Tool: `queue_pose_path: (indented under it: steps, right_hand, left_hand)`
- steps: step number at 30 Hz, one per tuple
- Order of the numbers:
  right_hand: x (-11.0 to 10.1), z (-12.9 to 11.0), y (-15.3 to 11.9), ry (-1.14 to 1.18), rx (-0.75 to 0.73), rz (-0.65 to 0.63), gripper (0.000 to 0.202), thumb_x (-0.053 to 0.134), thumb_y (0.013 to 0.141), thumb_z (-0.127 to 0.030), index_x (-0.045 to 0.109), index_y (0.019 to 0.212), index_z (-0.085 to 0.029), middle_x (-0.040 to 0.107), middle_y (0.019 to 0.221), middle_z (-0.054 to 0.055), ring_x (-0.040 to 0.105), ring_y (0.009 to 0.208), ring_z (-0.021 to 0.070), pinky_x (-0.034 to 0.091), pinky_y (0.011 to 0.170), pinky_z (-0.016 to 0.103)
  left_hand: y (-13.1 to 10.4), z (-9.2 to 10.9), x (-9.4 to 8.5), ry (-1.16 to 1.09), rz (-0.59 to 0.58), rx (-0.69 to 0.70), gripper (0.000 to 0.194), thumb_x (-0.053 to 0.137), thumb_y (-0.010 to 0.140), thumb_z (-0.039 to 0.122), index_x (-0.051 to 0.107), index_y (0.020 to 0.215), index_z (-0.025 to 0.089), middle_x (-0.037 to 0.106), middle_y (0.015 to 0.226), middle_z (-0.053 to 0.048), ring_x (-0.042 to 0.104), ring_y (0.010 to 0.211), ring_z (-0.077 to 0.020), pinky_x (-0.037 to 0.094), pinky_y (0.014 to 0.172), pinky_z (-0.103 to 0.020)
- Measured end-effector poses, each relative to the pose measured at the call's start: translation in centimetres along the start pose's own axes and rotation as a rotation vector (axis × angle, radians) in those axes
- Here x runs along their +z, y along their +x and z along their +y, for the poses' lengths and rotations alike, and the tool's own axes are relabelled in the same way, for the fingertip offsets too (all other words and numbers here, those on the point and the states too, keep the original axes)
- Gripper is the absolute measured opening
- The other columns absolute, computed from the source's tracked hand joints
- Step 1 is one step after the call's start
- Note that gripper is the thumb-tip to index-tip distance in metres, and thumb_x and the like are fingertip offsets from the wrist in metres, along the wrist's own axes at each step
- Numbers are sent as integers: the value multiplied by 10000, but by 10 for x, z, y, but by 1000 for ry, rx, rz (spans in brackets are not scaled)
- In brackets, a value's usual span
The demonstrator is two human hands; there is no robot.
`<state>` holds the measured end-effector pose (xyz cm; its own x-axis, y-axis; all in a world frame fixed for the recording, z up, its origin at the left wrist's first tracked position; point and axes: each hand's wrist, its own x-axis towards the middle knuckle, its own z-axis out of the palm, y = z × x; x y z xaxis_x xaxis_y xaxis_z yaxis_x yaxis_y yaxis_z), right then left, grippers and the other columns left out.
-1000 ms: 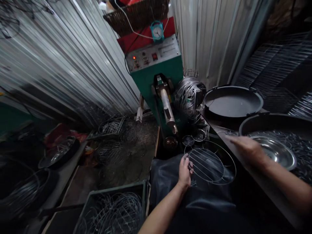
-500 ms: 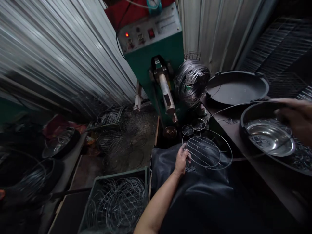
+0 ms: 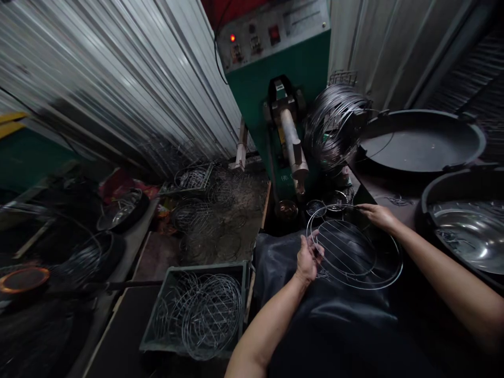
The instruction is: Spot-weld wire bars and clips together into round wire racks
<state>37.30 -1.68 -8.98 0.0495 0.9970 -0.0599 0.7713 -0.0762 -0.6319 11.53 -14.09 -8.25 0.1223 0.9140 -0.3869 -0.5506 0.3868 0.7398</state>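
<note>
My left hand (image 3: 309, 258) is closed on the left edge of a round wire rack (image 3: 346, 247), which has an inner ring crossed by several straight wires. My right hand (image 3: 376, 215) pinches a large thin wire ring (image 3: 400, 262) at its far side. The ring lies over the rack, and their outlines overlap above my lap, which a dark apron (image 3: 283, 294) covers. Beyond the rack a green machine (image 3: 252, 100) carries a thick metal arm (image 3: 293, 144) pointing towards me. Small round dishes (image 3: 286, 209) sit below that arm.
A green crate (image 3: 157, 315) full of wire racks stands at the lower left. To the right are a wide black pan (image 3: 421, 147) and another pan (image 3: 427, 210) holding a shiny steel bowl (image 3: 468, 236). A wire coil (image 3: 334, 126) hangs beside the machine.
My right hand has come left from over the right-hand pan, bringing the wire ring to the rack. My left hand keeps hold of the rack. The view has shifted left.
</note>
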Motion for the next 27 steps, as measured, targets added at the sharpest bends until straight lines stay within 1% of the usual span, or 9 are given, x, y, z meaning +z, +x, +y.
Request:
queue_pose_path:
  steps: [5, 10, 12, 14, 16, 18, 22, 24, 27]
  right_hand:
    - [-2, 1, 8, -23, 147, -128, 237, 567, 718, -232, 737, 881, -211, 725, 888, 58, 644, 885, 253, 495, 742, 306]
    - [1, 0, 7, 138, 272, -282, 280, 520, 798, -296, 706, 960, -164, 716, 787, 71, 649, 666, 185, 503, 572, 266]
    - [0, -2, 5, 158, 341, -261, 305, 512, 813, -343, 698, 962, -152, 709, 797, 88, 650, 669, 198, 511, 568, 287]
    - [-5, -7, -5, 112, 370, -155, 327, 523, 805, -356, 683, 988, -137, 700, 914, 126, 651, 825, 249, 523, 683, 341]
    - [-14, -17, -28, 80, 299, -21, 380, 519, 802, -367, 645, 1075, -134, 653, 1083, 151, 587, 1023, 297, 480, 840, 398]
    - [-24, -32, -63, 110, 81, 73, 428, 498, 810, -396, 599, 1156, -165, 610, 1181, 130, 539, 1107, 297, 431, 923, 413]
    - [-34, -67, -135, 207, -317, -129, 448, 567, 765, -479, 593, 1153, -256, 653, 1114, 63, 605, 996, 264, 483, 855, 384]
    - [-33, -80, -150, 181, -388, -63, 353, 541, 784, -470, 635, 1059, -269, 688, 1012, 59, 635, 896, 251, 501, 798, 382]
    - [-30, -95, -146, 134, -433, 74, 299, 475, 828, -426, 631, 1033, -274, 692, 968, 61, 638, 857, 247, 491, 789, 398]
  left_hand:
    - [-1, -2, 1, 84, 12, 11, 562, 432, 807, 597, 591, 1094, 140, 481, 517, 21, 305, 404, -57, 180, 387, -180]
    - [-1, 1, 2, 81, 42, 3, 513, 480, 792, 565, 616, 1023, 127, 494, 521, 12, 350, 414, -61, 197, 387, -182]
    - [-1, 2, 4, 61, 62, -11, 498, 506, 775, 560, 626, 974, 120, 510, 531, 3, 378, 419, -64, 203, 389, -185]
    - [-1, 4, 7, 27, 92, -30, 470, 529, 762, 549, 627, 916, 116, 519, 535, -2, 385, 414, -63, 207, 391, -187]
    - [-1, 9, 13, -10, 126, -60, 436, 542, 758, 535, 617, 863, 118, 513, 527, 3, 367, 396, -55, 202, 390, -189]
    - [1, 18, 21, -44, 163, -89, 400, 549, 764, 512, 604, 827, 120, 506, 529, 9, 353, 388, -48, 197, 392, -188]
    - [6, 40, 43, -81, 220, -116, 325, 527, 806, 428, 593, 801, 110, 513, 553, 3, 362, 399, -42, 205, 403, -187]
    - [7, 52, 54, -84, 232, -122, 312, 512, 820, 409, 589, 795, 108, 514, 549, 3, 354, 396, -42, 207, 407, -190]
    - [4, 69, 61, -83, 243, -110, 320, 510, 817, 425, 586, 801, 115, 534, 560, 2, 354, 391, -42, 219, 416, -193]
